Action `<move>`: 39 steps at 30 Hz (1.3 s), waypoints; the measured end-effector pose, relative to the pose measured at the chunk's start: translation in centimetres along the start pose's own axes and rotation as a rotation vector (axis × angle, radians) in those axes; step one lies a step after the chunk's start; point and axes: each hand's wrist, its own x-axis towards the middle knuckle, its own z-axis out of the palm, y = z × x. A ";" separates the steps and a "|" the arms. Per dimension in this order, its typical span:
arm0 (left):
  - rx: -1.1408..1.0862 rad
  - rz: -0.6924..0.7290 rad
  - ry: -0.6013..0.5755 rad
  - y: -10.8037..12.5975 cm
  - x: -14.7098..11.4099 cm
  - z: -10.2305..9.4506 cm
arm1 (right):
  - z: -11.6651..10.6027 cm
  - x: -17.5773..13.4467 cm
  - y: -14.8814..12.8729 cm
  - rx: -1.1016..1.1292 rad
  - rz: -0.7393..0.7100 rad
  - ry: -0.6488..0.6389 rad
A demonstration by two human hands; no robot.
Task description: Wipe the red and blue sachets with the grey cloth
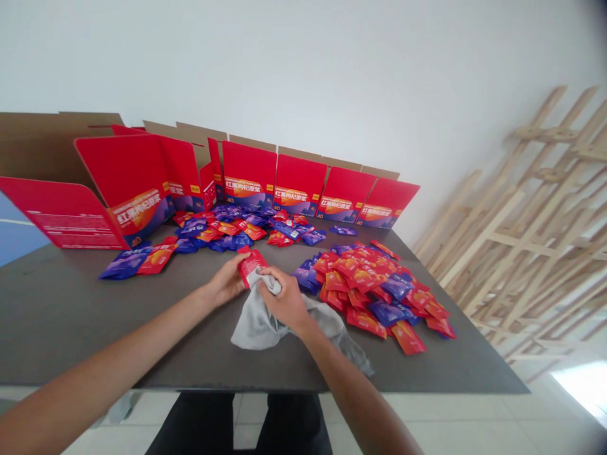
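Observation:
Near the middle of the table, my left hand (228,278) grips a red sachet (251,262) by its left edge, with the printed side partly showing. My right hand (285,300) is closed around a bunched grey cloth (258,319), and the cloth touches the sachet's lower right part. The rest of the cloth drapes over the table beneath my right wrist and trails to the right. A heap of red and purple sachets (360,278) lies just right of my right hand. Beyond both hands is another spread of mixed sachets (227,227).
Open red cartons (249,180) stand in a row along the back, with larger ones (137,189) at the left. Two sachets (142,260) lie apart at the left on the dark table (95,316). Wooden easel-like frames (531,234) lean against the wall at the right.

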 end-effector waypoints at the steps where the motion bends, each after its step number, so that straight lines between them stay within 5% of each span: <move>1: -0.055 -0.024 -0.015 -0.7 0.2 0.5 | 0.1 0.0 0.2 -0.013 0.008 -0.048; 6: -0.164 -0.001 -0.127 -1.8 0.3 2.0 | 0.6 -0.4 1.2 -0.027 0.034 -0.286; 9: -0.154 0.041 -0.227 -1.3 0.1 2.2 | 0.3 -0.3 0.8 0.058 0.038 -0.293; 13: -0.154 0.097 -0.229 -0.8 0.2 1.4 | -0.9 0.4 -0.2 0.200 0.103 -0.169; 17: -0.080 0.048 -0.236 -1.3 -0.6 0.8 | -1.4 0.6 -0.3 0.080 0.089 0.045; 22: 0.029 -0.032 -0.386 -3.6 -2.6 2.0 | -1.0 0.2 0.6 -0.152 0.015 -0.081; 27: -0.014 -0.093 -0.381 -5.4 -3.2 2.7 | -2.1 1.0 1.2 -0.216 0.127 0.223; 30: -0.034 -0.081 -0.390 -5.5 -3.2 2.8 | -2.5 1.2 1.4 -0.240 0.140 0.284; 36: -0.127 0.088 -0.332 -3.5 -2.4 1.9 | -0.6 -0.1 1.2 -0.277 0.047 -0.149; 39: -0.148 0.101 -0.296 -3.0 -2.2 1.5 | -0.1 -0.4 1.2 -0.328 0.042 -0.226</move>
